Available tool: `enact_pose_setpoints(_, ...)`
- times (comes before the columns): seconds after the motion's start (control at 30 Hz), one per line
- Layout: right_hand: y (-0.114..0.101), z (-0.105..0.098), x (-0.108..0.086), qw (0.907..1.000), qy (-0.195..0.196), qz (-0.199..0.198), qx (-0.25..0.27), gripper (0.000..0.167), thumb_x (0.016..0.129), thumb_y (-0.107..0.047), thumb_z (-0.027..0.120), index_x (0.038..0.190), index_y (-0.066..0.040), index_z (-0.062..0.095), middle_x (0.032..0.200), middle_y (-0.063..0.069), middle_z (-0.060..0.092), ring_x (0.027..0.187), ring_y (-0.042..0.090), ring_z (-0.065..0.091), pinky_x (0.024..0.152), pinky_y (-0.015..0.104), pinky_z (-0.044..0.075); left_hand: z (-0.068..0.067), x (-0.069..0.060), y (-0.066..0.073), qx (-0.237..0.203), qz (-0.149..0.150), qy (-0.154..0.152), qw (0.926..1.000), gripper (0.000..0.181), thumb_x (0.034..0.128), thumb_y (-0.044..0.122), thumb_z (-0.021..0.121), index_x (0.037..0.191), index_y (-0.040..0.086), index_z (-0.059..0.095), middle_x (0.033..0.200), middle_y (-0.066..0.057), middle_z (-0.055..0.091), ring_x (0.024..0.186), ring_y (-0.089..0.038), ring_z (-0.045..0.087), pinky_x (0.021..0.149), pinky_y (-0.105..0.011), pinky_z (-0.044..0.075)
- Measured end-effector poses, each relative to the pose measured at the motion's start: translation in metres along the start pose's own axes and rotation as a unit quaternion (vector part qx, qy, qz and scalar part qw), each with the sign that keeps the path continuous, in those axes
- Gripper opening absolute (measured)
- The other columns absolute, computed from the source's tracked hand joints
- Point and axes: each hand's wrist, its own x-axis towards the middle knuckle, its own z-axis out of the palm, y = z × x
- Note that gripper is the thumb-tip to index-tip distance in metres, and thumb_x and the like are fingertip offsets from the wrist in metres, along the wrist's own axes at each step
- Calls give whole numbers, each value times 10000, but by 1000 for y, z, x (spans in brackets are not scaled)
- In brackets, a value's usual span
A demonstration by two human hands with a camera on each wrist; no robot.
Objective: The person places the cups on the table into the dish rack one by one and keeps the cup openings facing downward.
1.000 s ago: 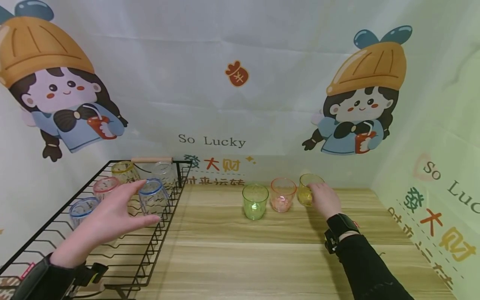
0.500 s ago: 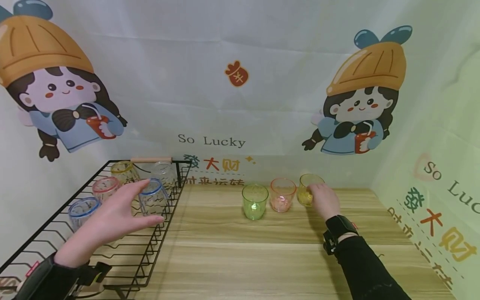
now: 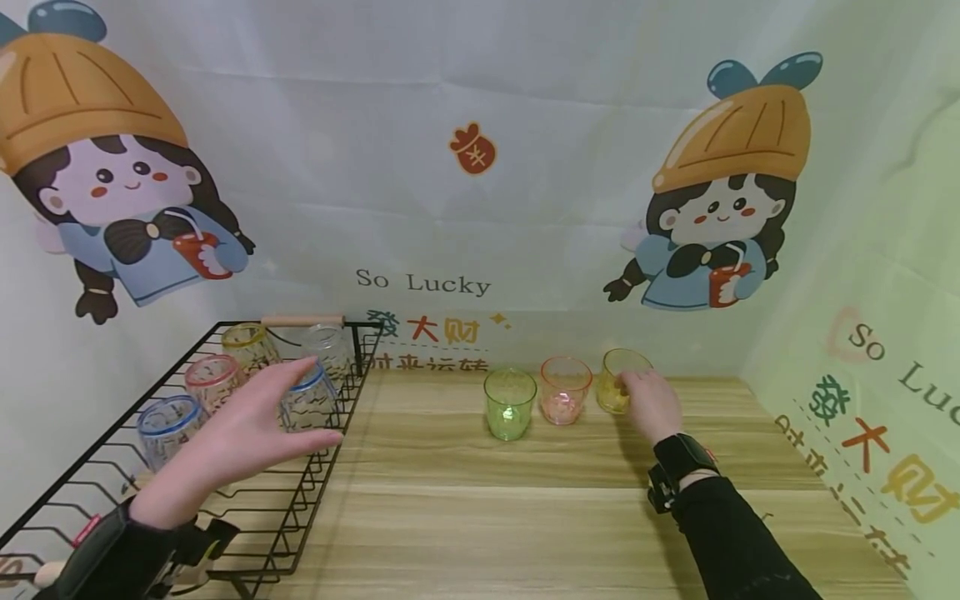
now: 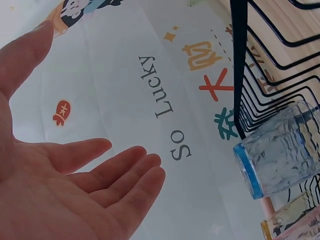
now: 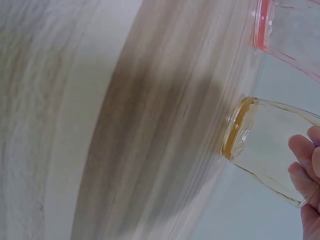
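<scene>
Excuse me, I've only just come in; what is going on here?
A person is handling coloured drinking glasses. Their right hand grips the yellow glass near its rim; it stands upright on the wooden table, at the right end of a row with the pink glass and green glass. The left hand is held out by the black wire rack, thumb and fingers apart, holding nothing. At least five more glasses are in that rack.
</scene>
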Motion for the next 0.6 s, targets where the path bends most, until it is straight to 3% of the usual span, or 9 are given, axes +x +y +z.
enact_pose_setpoints(0.27,6,0,-4,9993,-17,230,289,313,734,207,610,972,19,689,871,170,697,857,388,628,732,510,538,2,2,7,18,17,-26,10000,1083,776,628,744,1515,-36,313,1478,-300,377,1312,-503,372,985,-709,372)
enact_pose_setpoints(0.6,10,-7,-12,9959,-87,606,669,390,726,210,554,1047,29,681,948,189,699,899,401,617,741,532,530,3,4,14,-128,70,-63,9999,1076,776,605,758,1517,-31,308,1491,-292,364,1328,-499,354,1006,-703,354)
